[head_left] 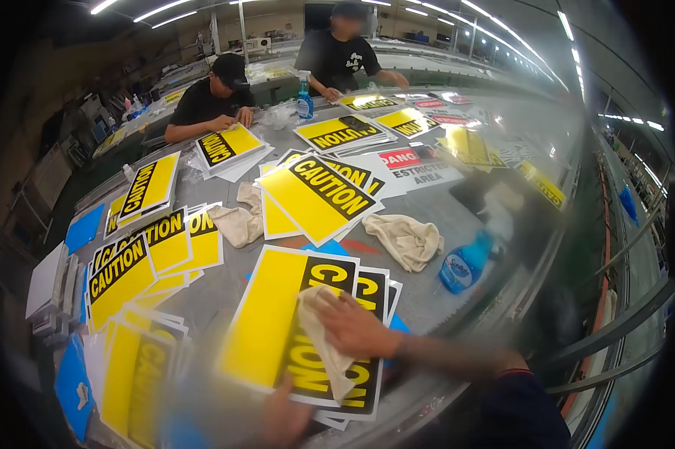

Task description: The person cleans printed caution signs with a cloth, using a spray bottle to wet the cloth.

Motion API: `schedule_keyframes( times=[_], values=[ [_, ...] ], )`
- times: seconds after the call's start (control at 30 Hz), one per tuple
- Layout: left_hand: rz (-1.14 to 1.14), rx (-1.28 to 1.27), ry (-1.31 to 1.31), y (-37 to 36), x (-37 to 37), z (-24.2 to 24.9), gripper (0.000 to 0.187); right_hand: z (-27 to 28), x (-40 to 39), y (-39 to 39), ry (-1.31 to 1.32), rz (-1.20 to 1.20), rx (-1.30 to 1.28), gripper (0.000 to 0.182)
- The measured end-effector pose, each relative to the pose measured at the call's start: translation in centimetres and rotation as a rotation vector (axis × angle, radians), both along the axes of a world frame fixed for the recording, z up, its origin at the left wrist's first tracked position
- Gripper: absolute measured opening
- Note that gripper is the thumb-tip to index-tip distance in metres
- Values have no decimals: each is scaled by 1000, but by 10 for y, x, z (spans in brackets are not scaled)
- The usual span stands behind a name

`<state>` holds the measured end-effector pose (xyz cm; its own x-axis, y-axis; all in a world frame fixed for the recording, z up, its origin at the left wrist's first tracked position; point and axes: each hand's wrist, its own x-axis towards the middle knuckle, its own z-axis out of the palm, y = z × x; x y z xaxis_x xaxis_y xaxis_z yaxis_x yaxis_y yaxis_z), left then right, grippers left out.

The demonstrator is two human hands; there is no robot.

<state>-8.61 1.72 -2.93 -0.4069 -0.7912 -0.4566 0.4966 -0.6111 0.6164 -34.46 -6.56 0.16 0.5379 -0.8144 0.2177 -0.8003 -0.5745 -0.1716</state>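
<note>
My right hand (356,329) presses a cream cloth (336,374) down on a yellow and black CAUTION sign (266,322). This sign lies on top of a small, uneven stack of similar signs, over blue sheets. At the sign's near edge is my left hand (286,417), blurred, with its thumb by the border; its other fingers cannot be made out. Past the stack, a crumpled cloth (405,241) rests on the table (274,238). To its right stands a blue spray bottle (465,263), its upper part blurred.
Several CAUTION sign piles (319,191) spread across the table, with more at the left (120,277). Another cloth (236,217) lies between piles. A red and white DANGER sign (420,168) lies farther back. Two people (218,101) work across the table, near another spray bottle (304,97).
</note>
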Motion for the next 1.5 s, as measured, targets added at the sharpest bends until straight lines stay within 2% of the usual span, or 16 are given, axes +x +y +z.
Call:
schedule_keyframes(
  times=[0.13, 0.17, 0.2, 0.23, 0.33, 0.4, 0.47, 0.53, 0.63, 0.73, 0.83, 0.9, 1.13, 1.23, 1.4, 1.5],
  values=[
    [85, 60, 120, 2, -6, 10, 48, -5, 5, 3, 38, -10, 7, 55],
    [-50, -139, -152, 4, -6, 18, 53, -3, 20, 19, 62, 11, 91, 56],
    [-29, -84, -29, 2, -9, 16, 62, 11, 42, 45, -491, -51, 232, 53],
    [-11, -26, 97, 0, -12, 14, 72, 7, 52, 62, -206, 86, 96, 56],
    [-12, -14, 27, 1, -12, 23, 110, 9, 70, 94, -268, 175, 27, 61],
    [-82, -4, 32, 2, 0, -2, 111, -3, 62, 97, -263, 309, -22, 56],
    [-179, 72, 6, -1, 2, 7, 114, 7, 48, 104, -443, 339, 411, 50],
    [-73, 151, 79, -1, 1, 3, 90, 29, 26, 111, -634, 236, 792, 40],
    [-70, -161, -97, 4, 5, -2, 58, 75, -15, 70, -643, 14, 649, 36],
    [-30, -22, -44, 5, -3, 11, 47, 32, -15, 40, -574, 22, 289, 34],
    [41, 121, -79, 7, -11, 22, 46, 1, 16, 35, -192, 240, -68, 33],
    [78, 163, 22, 7, -10, 33, 47, 4, 15, 15, -191, 241, -21, 34],
    [75, 143, -19, 9, -10, 34, 47, -5, -37, -71, 219, -82, -217, 41],
    [114, 185, 22, 3, -14, 34, 47, -13, 1, -12, -143, 65, -2, 40],
    [124, 173, 27, 10, -15, 34, 46, -21, -45, -55, -33, -226, -80, 45],
    [134, 138, 35, 7, -18, 38, 45, -15, -12, 3, -73, -22, -34, 47]
  ],
)
